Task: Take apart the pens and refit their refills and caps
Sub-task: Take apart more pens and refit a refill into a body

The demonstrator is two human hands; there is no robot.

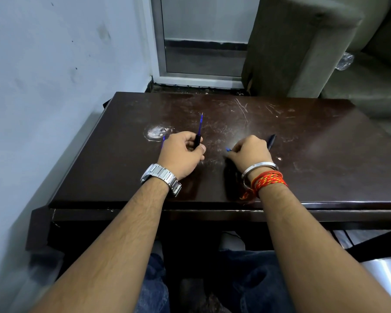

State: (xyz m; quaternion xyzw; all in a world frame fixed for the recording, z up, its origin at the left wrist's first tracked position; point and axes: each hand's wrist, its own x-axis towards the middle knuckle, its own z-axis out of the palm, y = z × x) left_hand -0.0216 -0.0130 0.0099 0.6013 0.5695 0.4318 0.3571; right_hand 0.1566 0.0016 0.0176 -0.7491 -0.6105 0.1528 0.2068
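Worktop (314, 143): dark brown, scratched, and I see both hands resting on it. Left hand (183, 152): fingers curled round a pen (199, 132), thumb on its black grip, the blue shaft and fine tip pointing away from me. A thin blue piece (163, 139) shows just past that hand's outer edge; I cannot tell whether it is held. Right hand (250, 152): a fist closed on a dark piece (271, 141) that sticks out beyond the knuckles on the far right side, with a small blue tip (228, 149) showing at its inner side, towards the left hand. The hands are apart. Left wrist: steel watch (160, 177). Right wrist: steel bangle (259, 168) and red-and-yellow thread (269, 180). Beyond the left hand: a white scuff (156, 132).
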